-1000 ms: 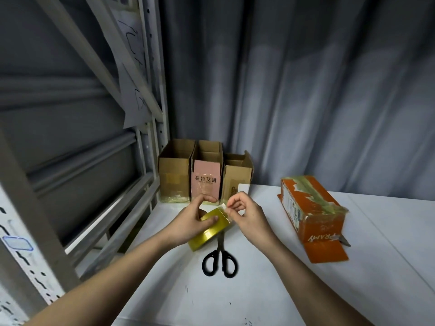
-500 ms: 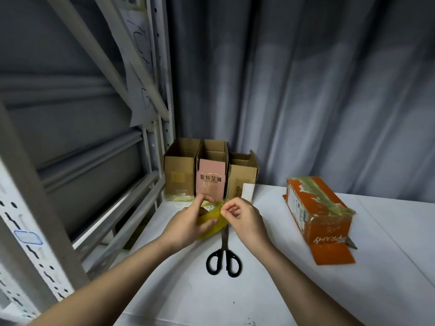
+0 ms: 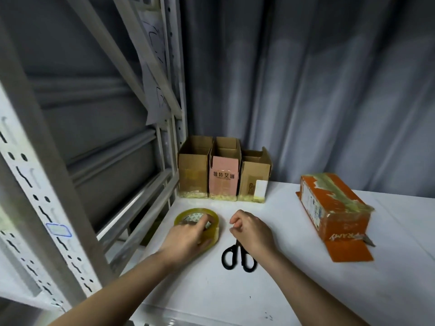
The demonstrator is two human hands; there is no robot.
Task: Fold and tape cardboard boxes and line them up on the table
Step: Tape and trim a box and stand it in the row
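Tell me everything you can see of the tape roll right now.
The tape roll is a wide ring of clear, yellowish packing tape on a white printed core. It lies flat on the white table, near its left edge, in front of the three lined-up boxes and left of the scissors. The left hand rests on it, fingers curled over the rim into the core. The right hand is apart from it.
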